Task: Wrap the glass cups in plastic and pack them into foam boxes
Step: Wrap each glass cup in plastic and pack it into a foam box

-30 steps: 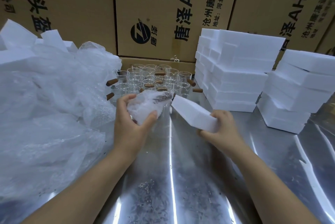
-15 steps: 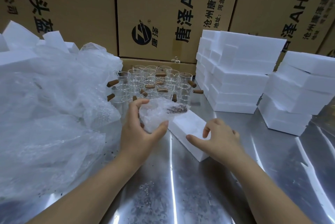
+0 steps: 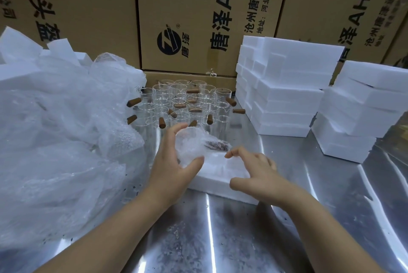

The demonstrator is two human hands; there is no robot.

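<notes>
Right, there is only the head view to go on, and it shows both grips low over the shiny steel tabletop (image 3: 220, 239). My left grip (image 3: 174, 166) is closed round the bubble-wrapped glass cup (image 3: 194, 144), thumb below and fingers over the far side. The cup is in the air, just above the far left end of the white foam box (image 3: 212, 175) lying flat on the tabletop. A brown handle shows through the wrap on the cup's right side. I judge the cup is held off the surface so the wrap stays tight while the box is readied.

My right grip (image 3: 258, 173) is wide and holds nothing, its fingers spread and lightly bent over the box. I cannot tell whether they touch the foam. It looks poised to steady or open the box, and I cannot see a lid seam from here.

Behind the grips stands a cluster of unwrapped clear glass cups with brown wooden handles (image 3: 181, 105), close enough to reach. A heap of clear bubble-wrap plastic (image 3: 61, 129) fills the left side. Two stacks of white foam boxes (image 3: 287, 87) (image 3: 364, 113) sit on the right, in front of brown printed cardboard cartons (image 3: 198, 7). Supplies are on either flank, with the work in the middle.
</notes>
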